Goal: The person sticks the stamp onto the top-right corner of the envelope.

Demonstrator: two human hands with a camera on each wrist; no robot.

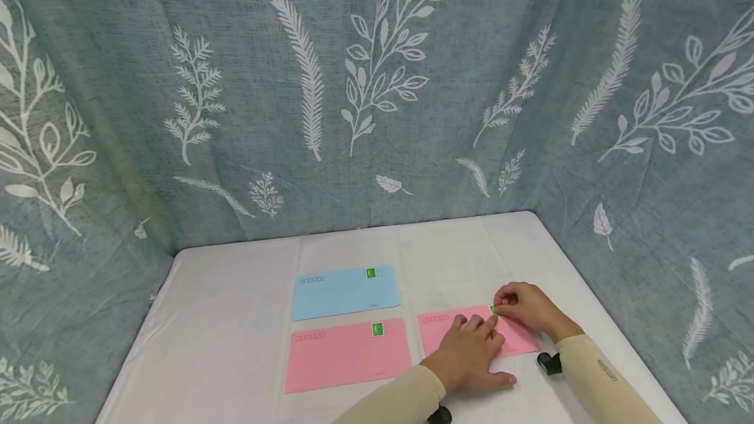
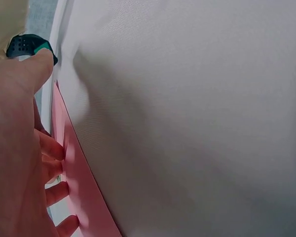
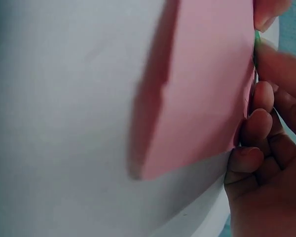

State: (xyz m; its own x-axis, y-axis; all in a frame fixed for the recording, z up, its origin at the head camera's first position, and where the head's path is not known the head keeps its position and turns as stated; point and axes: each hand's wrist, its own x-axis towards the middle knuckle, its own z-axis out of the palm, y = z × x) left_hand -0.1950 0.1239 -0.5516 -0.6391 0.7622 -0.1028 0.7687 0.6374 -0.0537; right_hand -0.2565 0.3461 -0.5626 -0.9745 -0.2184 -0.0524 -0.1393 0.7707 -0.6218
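Observation:
On the right of the table lies a pink envelope [image 1: 432, 332], with a small green stamp [image 1: 493, 310] at its upper right part. My left hand [image 1: 471, 352] rests on this envelope, fingers spread and thumb out to the side. The right hand [image 1: 530, 306] pinches the stamp at its edge between thumb and index finger. In the right wrist view only a green sliver of the stamp [image 3: 257, 37] shows beside the fingers, and the other fingers curl at the envelope's edge [image 3: 207, 89]. Left fingertips touch the pink paper [image 2: 86, 182] in the left wrist view.
A second pink envelope [image 1: 347, 358] lies left of the hands, bearing a green stamp [image 1: 377, 329]. Behind it is a blue envelope [image 1: 344, 296], also stamped. The white table [image 1: 224, 326] meets a grey-green leaf-patterned curtain [image 1: 247, 110] at the back and sides.

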